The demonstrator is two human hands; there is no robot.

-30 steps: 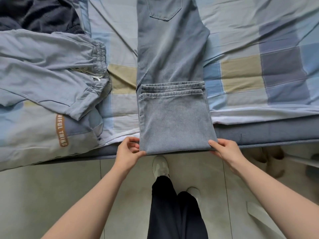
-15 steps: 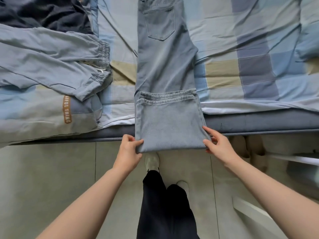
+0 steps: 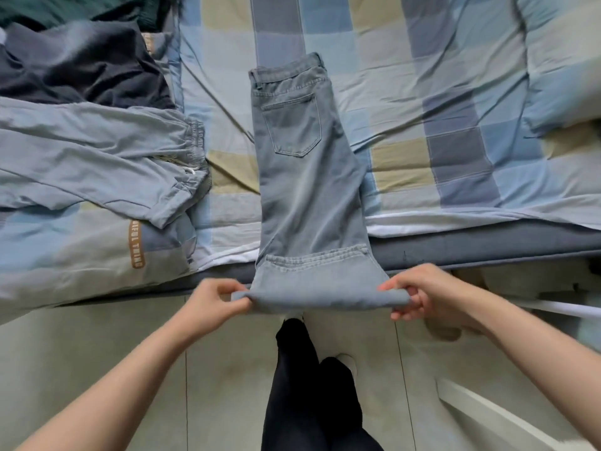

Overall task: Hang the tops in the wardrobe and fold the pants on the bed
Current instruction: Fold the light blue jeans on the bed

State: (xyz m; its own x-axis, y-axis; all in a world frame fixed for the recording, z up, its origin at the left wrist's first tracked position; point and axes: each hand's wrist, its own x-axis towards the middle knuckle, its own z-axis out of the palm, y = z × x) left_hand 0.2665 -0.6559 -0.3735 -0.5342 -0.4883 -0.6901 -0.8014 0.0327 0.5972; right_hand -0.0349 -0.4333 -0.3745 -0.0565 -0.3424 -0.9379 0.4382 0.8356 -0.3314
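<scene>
Checked bedding in blue, grey and olive squares covers the bed (image 3: 455, 102), seen from above at its near edge, with pale floor tiles (image 3: 97, 369) below. One pair of faded blue jeans (image 3: 305, 177) lies lengthwise on the bedding, waistband away from the viewer, one back pocket showing; the leg end is folded back, its hems lying across the legs near the bed's edge, and the fold overhangs that edge. Left hand (image 3: 211, 302) pinches the fold's left corner, thumb on top; right hand (image 3: 422, 294) grips the right corner, fingers curled under the cloth. At the left lie one pair of grey-blue elastic-waist trousers (image 3: 91, 157), one dark navy garment (image 3: 81, 66) and one dark green garment (image 3: 65, 8). A brown label (image 3: 136, 244) on the bedding reads, in part, "IFUL THING".
</scene>
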